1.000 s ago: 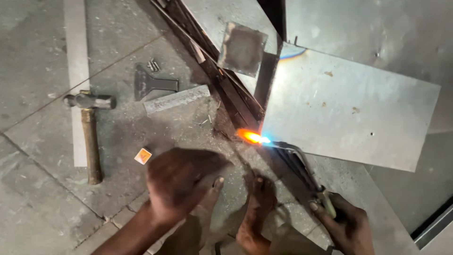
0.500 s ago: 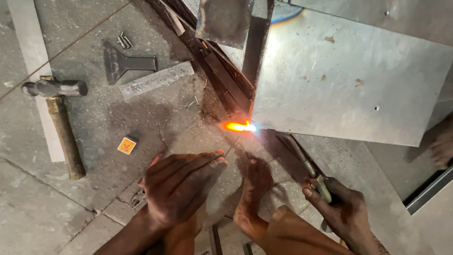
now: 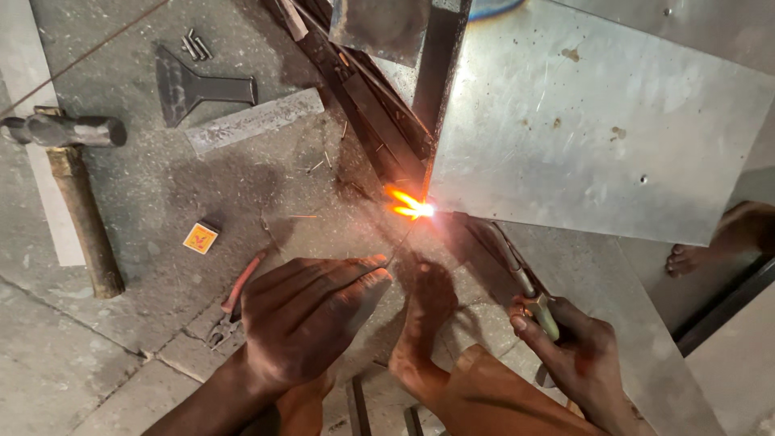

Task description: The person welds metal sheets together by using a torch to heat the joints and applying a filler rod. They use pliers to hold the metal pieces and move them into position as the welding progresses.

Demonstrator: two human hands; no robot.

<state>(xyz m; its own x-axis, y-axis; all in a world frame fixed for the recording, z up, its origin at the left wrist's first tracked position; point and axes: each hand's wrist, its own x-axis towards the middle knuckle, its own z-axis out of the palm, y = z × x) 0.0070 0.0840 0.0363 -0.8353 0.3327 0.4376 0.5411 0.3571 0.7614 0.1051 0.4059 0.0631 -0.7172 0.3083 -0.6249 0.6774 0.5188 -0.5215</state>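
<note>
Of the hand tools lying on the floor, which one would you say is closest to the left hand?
The red-handled pliers, lying right beside the left hand. The hammer and the flat scraper lie farther off.

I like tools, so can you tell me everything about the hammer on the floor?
The hammer lies flat on the grey concrete floor at the left, touched by neither hand. Its dark metal head, blocky and worn, points sideways at the top. The handle looks like wood, brownish and rough, and runs down and slightly right from the head. Part of it rests across a pale strip on the floor. A dark metal scraper lies apart to its right.
</note>
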